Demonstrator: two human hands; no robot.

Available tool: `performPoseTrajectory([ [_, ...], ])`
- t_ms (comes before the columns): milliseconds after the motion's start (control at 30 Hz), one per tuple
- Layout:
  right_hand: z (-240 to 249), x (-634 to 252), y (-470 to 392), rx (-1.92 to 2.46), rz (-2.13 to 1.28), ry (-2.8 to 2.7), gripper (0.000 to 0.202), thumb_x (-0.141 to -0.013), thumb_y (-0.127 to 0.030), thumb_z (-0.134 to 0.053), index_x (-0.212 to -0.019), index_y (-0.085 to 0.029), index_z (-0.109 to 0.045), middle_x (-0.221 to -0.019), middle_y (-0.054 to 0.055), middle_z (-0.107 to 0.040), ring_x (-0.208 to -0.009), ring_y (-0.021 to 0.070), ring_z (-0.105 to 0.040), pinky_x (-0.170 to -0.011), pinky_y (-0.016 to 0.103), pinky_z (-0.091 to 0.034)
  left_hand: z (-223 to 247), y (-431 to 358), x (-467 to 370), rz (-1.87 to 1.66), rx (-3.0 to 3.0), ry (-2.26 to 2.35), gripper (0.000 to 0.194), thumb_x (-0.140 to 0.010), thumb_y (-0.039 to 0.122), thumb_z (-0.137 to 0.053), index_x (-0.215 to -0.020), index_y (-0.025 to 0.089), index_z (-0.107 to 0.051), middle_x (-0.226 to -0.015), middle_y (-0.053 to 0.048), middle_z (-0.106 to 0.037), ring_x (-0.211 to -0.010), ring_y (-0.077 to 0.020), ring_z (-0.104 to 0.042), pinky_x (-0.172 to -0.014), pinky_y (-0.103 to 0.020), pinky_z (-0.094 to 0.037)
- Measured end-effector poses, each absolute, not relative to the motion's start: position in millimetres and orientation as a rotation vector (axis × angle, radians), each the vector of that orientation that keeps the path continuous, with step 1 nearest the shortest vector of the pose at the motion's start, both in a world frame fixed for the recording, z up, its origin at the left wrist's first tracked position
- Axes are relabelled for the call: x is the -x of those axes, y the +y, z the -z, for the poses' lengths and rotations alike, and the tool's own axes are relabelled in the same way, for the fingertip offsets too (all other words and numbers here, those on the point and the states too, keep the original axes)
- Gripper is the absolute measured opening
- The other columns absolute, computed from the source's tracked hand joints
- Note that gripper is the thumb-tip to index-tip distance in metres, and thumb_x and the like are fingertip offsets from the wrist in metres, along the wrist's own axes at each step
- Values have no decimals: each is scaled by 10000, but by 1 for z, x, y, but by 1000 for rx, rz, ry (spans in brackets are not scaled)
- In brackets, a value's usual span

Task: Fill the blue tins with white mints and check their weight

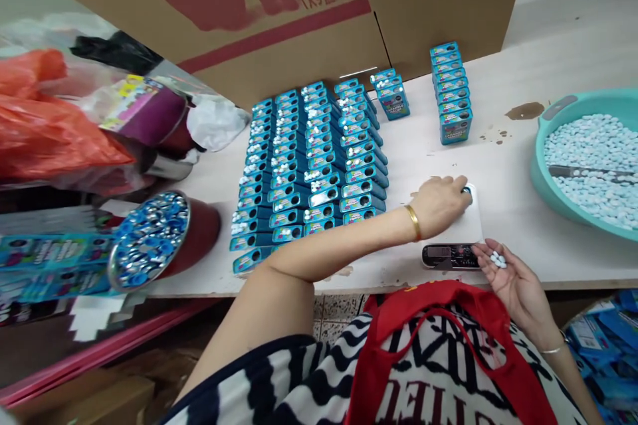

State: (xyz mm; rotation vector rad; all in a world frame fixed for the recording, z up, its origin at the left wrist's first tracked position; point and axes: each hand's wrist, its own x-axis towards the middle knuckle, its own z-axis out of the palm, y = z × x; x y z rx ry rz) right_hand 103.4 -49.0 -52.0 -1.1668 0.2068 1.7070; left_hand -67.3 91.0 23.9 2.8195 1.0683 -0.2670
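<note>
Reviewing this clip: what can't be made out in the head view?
In the head view:
What lies under the fingers of the left hand: hidden by the hand itself.
The reading on the black display panel: too small and blurred.
The exact count of white pellets in the right hand: too small, bunched together.
The far side of the teal basin: cut off by the right edge.

- Tabletop lies open between the white scale and the teal basin.
- Left forearm crosses before the blue packs.
- Cardboard box walls off the rear.
</note>
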Motion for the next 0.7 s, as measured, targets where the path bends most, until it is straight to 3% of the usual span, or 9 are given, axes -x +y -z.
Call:
performPoseTrajectory([
  [133,45,-106,-60,1172,-1695,199,224,-923,-159,-484,-1031,-95,-671,-1072,169,-732,-1041,211,-715,-897,289,-592,-13,80,56,275,-2808,1019,224,-976,238,-453,-1005,151,-657,-1052,-114,-630,-915,-224,-611,-695,-322,-402],
  [233,43,-108,-65,1155,-1706,226,251,-946,-200,-464,-1035,-101,-677,-1117,170,-722,-1072,213,-703,-912,297,-587,-18,70,59,65,-2861,1041,255,-940,335,-563,-1090,135,-615,-1118,-131,-620,-971,-246,-581,-769,-351,-416],
  [367,46,-106,-68,1075,-1743,260,319,-986,-334,-431,-1042,-164,-696,-1105,94,-738,-1083,181,-697,-1003,337,-543,-8,27,54,-219,-2894,744,248,-1008,305,-425,-1125,172,-598,-1058,-95,-618,-914,-207,-555,-714,-324,-406],
  [533,52,-106,-78,1075,-1837,159,450,-948,-553,-467,-1202,-236,-658,-1308,79,-656,-1305,212,-556,-1135,448,-422,27,-22,26,-104,-2761,582,325,-1016,191,-321,-1051,150,-642,-1042,-100,-606,-872,-189,-572,-764,-330,-432],
  [700,52,-106,-91,1166,-1805,108,452,-938,-551,-480,-1242,-259,-643,-1356,71,-624,-1336,222,-527,-1147,457,-414,30,-26,16,-4,-2579,747,308,-1021,256,-337,-1105,185,-625,-1095,-92,-583,-787,-161,-566,-649,-290,-414],
])
